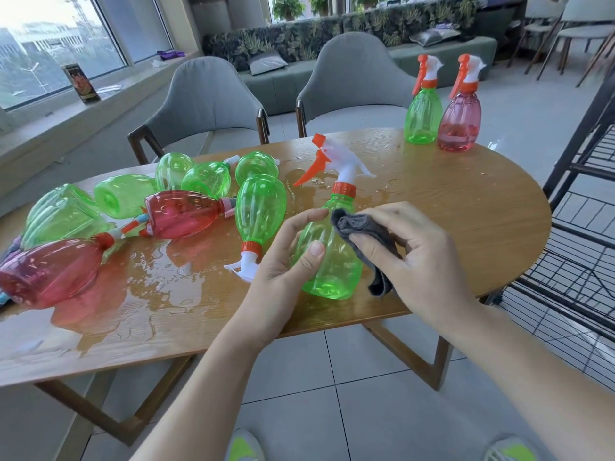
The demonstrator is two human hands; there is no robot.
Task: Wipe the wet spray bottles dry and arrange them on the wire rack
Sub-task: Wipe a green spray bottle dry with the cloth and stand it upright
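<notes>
A green spray bottle (pixel 332 261) of clear ribbed plastic stands upright near the front edge of the wooden desk (pixel 466 211), with an orange collar, a white spray head and an orange trigger and nozzle tip; the left hand (pixel 286 261) curls round its body, thumb across the front, its grip clamped on the bottle; the right hand (pixel 409 254) pinches a folded grey cloth (pixel 352 224) and presses it against the bottle's shoulder, the cloth's loose end hanging down beside the base.

No writing can be read on any bottle; a dark card (pixel 81 83) on the window sill carries print too small to make out.

To the left a heap of bottles (pixel 186 194) lies on its side, most green and two red, one green bottle (pixel 259 207) pointing its spray head toward the person just beside the left hand; water pools and beads on the desk (pixel 159 284) round them; at the far right edge two bottles stand upright and touching, one green (pixel 422 118) and one red (pixel 460 123), well apart from the heap.

The black wire rack (pixel 579 247) stands just beside the desk on the right; two grey chairs (pixel 213 94) face the far side; the tiled floor and the person's shoes (pixel 244 447) show below.
</notes>
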